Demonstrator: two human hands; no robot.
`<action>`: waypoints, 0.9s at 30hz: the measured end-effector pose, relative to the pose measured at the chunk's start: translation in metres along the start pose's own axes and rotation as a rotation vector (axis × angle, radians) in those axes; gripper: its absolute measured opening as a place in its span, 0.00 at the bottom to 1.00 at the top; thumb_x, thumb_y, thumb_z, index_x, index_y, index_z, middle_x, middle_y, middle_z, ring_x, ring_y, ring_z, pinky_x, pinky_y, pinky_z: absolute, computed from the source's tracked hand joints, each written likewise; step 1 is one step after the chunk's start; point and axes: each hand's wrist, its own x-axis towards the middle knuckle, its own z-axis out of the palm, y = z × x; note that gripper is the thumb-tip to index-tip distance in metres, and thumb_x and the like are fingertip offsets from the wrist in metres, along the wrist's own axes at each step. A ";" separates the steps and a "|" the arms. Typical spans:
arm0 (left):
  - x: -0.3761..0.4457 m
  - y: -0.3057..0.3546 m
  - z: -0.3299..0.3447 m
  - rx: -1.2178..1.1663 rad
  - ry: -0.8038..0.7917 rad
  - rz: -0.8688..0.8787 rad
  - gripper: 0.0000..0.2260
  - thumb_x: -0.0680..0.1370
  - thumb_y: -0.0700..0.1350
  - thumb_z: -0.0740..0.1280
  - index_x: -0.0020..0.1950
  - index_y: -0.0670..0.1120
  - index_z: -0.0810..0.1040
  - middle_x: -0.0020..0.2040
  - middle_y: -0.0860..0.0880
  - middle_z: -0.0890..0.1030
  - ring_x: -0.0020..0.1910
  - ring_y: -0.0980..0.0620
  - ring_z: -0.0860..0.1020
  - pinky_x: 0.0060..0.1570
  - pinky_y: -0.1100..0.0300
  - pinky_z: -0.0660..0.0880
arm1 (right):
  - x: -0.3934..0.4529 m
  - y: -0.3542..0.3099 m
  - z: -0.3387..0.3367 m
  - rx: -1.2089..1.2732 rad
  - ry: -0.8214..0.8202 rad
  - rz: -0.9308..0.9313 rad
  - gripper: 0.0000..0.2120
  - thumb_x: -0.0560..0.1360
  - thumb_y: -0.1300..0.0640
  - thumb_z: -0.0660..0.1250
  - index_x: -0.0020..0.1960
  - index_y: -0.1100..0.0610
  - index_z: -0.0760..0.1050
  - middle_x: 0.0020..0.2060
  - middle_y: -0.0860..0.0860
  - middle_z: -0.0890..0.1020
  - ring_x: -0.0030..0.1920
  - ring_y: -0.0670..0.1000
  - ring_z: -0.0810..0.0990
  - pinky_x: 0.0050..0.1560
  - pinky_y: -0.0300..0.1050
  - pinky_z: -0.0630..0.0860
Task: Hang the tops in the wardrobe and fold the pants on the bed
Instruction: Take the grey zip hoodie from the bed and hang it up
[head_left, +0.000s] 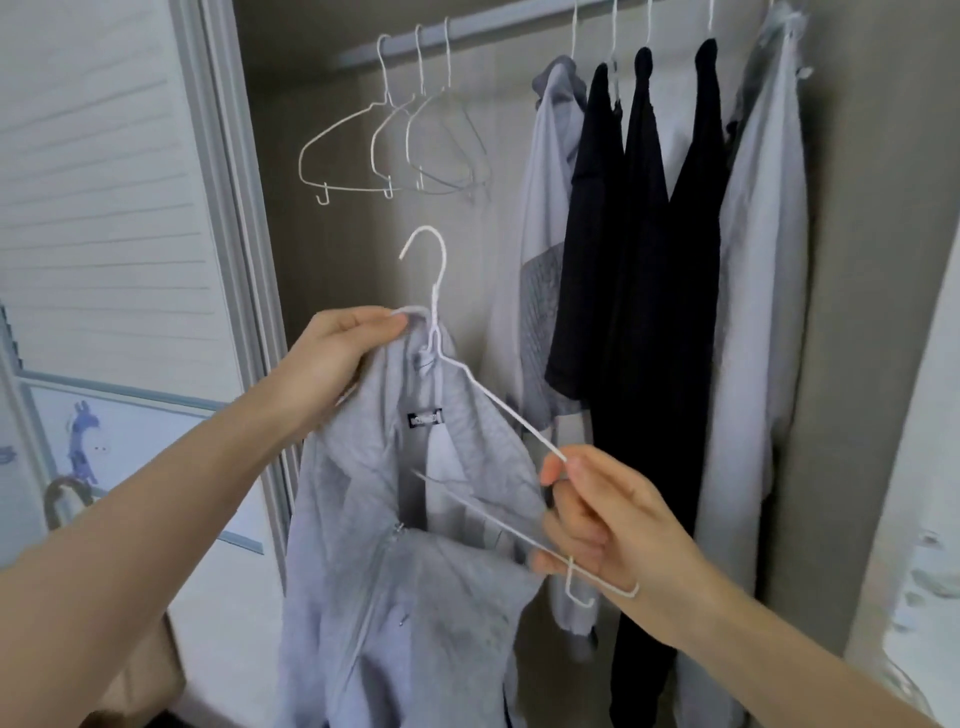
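Right hand (597, 525) pinches my hanger's (498, 405) low end, left hand (337, 353) grips the grey hoodie (395, 597) collar at its neck; rail (467, 28) lies straight above

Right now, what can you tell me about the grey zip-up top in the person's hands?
The grey zip-up top looks like soft fleece, with a zip down the front and a dark label inside the neck. It hangs limp, half threaded onto a white wire hanger. The left hand grips its collar at the hanger's neck; the right hand pinches the hanger's bare arm. It is not yet on the rail.
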 end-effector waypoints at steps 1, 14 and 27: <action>-0.001 0.008 -0.002 0.134 -0.043 0.098 0.15 0.81 0.47 0.63 0.37 0.45 0.83 0.34 0.46 0.80 0.36 0.54 0.76 0.41 0.61 0.70 | -0.002 -0.004 -0.002 0.023 -0.026 -0.034 0.17 0.74 0.46 0.68 0.49 0.60 0.75 0.25 0.48 0.58 0.25 0.48 0.55 0.37 0.50 0.71; -0.003 0.021 0.033 0.240 0.027 0.158 0.30 0.65 0.65 0.69 0.41 0.37 0.71 0.36 0.45 0.69 0.35 0.53 0.68 0.36 0.60 0.66 | -0.004 -0.026 -0.026 0.001 -0.167 0.082 0.24 0.70 0.44 0.73 0.59 0.60 0.78 0.33 0.53 0.70 0.36 0.51 0.72 0.53 0.65 0.75; -0.005 0.010 0.019 -0.010 0.314 -0.049 0.26 0.72 0.59 0.73 0.43 0.34 0.75 0.37 0.44 0.71 0.36 0.49 0.69 0.36 0.58 0.69 | 0.006 0.011 -0.027 -1.303 -0.392 -0.018 0.12 0.75 0.43 0.66 0.51 0.50 0.74 0.45 0.43 0.78 0.50 0.43 0.74 0.52 0.50 0.74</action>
